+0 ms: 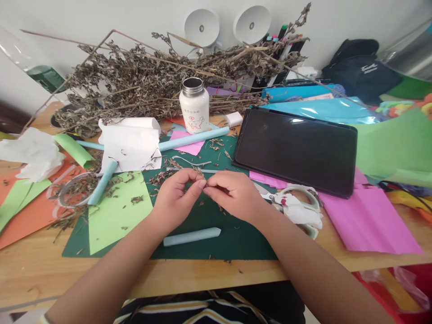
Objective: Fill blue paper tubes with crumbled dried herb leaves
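Over the green cutting mat (192,211), my left hand (178,193) and my right hand (234,193) meet, thumbs and forefingers pinched together. Between the fingertips is a small dried plant sprig (198,171), mostly hidden by the fingers. Dry leaf crumbs (158,178) lie beside my left hand. Below the hands rests a rolled light-blue paper tube (192,236) with a pointed end. A pair of scissors (268,197) lies by my right wrist, partly under white tissue. To the left, a light-green paper sheet (116,220) carries scattered leaf bits.
A large heap of dried plants (135,76) lines the back. An uncapped white bottle (195,108) stands before it. A black tablet (297,150) leans at right, near pink paper (374,220). A tape roll (72,189) and orange paper (20,225) lie left.
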`<state>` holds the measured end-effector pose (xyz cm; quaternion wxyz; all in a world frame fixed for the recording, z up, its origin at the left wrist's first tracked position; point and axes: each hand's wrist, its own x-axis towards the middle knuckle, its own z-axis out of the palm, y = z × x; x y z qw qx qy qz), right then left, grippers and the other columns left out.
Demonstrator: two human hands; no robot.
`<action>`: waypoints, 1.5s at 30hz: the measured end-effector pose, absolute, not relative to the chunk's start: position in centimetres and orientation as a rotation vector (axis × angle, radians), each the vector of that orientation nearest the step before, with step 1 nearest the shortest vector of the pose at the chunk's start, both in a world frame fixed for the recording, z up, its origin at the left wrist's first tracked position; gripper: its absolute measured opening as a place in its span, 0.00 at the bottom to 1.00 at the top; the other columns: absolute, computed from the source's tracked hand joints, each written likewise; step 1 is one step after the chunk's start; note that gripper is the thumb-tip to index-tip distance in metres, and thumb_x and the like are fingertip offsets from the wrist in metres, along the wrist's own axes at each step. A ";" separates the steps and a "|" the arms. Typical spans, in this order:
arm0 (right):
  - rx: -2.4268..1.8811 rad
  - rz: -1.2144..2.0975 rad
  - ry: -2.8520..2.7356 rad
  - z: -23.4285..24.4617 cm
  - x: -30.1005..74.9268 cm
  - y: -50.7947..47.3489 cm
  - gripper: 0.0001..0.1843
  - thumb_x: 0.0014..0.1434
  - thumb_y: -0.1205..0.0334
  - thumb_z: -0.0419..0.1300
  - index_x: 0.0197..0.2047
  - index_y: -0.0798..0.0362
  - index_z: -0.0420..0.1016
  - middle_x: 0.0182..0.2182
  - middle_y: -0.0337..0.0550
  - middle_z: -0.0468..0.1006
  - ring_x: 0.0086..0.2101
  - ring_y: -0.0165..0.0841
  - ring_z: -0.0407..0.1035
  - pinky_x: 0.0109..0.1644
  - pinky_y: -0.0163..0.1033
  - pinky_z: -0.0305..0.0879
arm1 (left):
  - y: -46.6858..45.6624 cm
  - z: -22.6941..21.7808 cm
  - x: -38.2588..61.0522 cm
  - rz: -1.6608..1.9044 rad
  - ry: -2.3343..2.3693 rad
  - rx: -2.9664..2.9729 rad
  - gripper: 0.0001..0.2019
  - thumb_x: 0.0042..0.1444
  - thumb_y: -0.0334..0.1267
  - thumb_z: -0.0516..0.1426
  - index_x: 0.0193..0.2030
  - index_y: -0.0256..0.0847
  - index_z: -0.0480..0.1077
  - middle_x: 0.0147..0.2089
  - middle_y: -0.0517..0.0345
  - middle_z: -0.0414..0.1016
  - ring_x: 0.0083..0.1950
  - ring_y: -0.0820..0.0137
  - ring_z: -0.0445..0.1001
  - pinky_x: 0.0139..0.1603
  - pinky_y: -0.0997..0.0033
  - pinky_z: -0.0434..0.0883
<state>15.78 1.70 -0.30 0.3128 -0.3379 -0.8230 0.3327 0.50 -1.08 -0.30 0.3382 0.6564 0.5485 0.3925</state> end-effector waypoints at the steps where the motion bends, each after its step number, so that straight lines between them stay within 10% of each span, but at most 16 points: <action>1: -0.856 0.873 -2.169 -0.3 15.8 1.7 0.11 0.54 0.65 0.52 0.21 0.55 0.63 0.18 0.34 0.64 0.23 0.23 0.58 0.27 0.29 0.52 | -1.1 -0.2 0.4 1.000 1.420 1.745 0.07 0.52 0.38 0.50 0.27 0.38 0.62 0.29 0.58 0.67 0.30 0.73 0.65 0.33 0.73 0.64; 12: -0.903 0.951 -2.156 0.6 18.7 3.4 0.12 0.51 0.69 0.51 0.18 0.54 0.56 0.17 0.33 0.58 0.20 0.23 0.53 0.24 0.29 0.49 | -0.3 -0.3 0.9 0.471 1.452 2.237 0.15 0.55 0.42 0.48 0.21 0.37 0.63 0.27 0.58 0.66 0.33 0.69 0.65 0.36 0.67 0.60; 18: -0.945 0.832 -2.353 0.4 18.3 3.3 0.13 0.51 0.68 0.49 0.17 0.55 0.54 0.16 0.33 0.58 0.20 0.23 0.52 0.24 0.31 0.46 | -0.4 -0.4 0.6 0.650 1.459 2.077 0.15 0.49 0.46 0.54 0.42 0.42 0.64 0.42 0.54 0.68 0.43 0.65 0.66 0.43 0.65 0.62; 26: -0.837 0.630 -2.604 0.3 17.5 2.7 0.11 0.52 0.68 0.47 0.19 0.55 0.58 0.19 0.36 0.61 0.24 0.26 0.55 0.28 0.33 0.46 | -0.4 0.8 -0.1 0.555 1.406 2.034 0.16 0.56 0.41 0.45 0.22 0.38 0.63 0.20 0.61 0.64 0.24 0.74 0.63 0.25 0.76 0.59; 39: -0.795 0.297 -2.640 0.8 19.0 3.2 0.11 0.50 0.70 0.44 0.18 0.54 0.57 0.18 0.38 0.59 0.22 0.27 0.51 0.27 0.34 0.46 | 0.8 0.6 -1.7 1.027 1.432 1.455 0.15 0.53 0.32 0.46 0.16 0.38 0.55 0.16 0.64 0.56 0.19 0.78 0.54 0.21 0.76 0.54; 45: -1.305 0.221 -2.426 0.8 19.0 5.0 0.13 0.53 0.64 0.47 0.19 0.54 0.59 0.18 0.38 0.62 0.21 0.27 0.53 0.24 0.34 0.42 | -0.2 0.1 0.1 0.595 1.459 2.095 0.21 0.55 0.43 0.46 0.14 0.38 0.56 0.15 0.61 0.57 0.19 0.75 0.58 0.21 0.73 0.55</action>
